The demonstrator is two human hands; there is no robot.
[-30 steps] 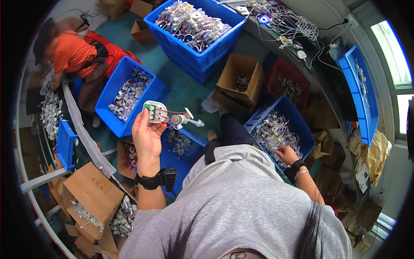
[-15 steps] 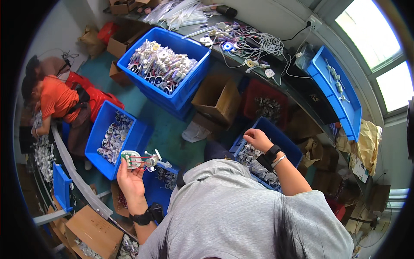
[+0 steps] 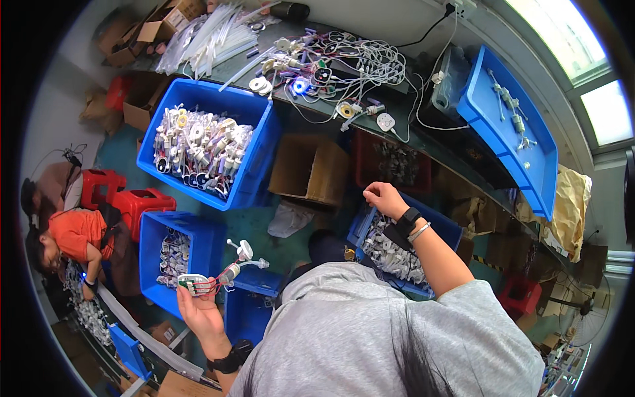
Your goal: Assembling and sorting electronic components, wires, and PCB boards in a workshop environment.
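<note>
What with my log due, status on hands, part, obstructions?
Left hand holding wired board assembly. Right hand by blue parts bin, no held part visible. Nothing covering the assembly.

a white case (image 3: 200, 280), green circuit board (image 3: 189, 287) bared, red wires (image 3: 213, 285) joining a pale cylinder (image 3: 229, 274), sits in the left hand (image 3: 204, 316).

White casing (image 3: 192, 279): smooth plastic. Blue tray (image 3: 491, 127): smooth, glossy plastic. Wearer's shirt (image 3: 370, 324): matt cloth. Cardboard box (image 3: 292, 171): matt. Bracelet (image 3: 419, 231): shiny metal.
</note>
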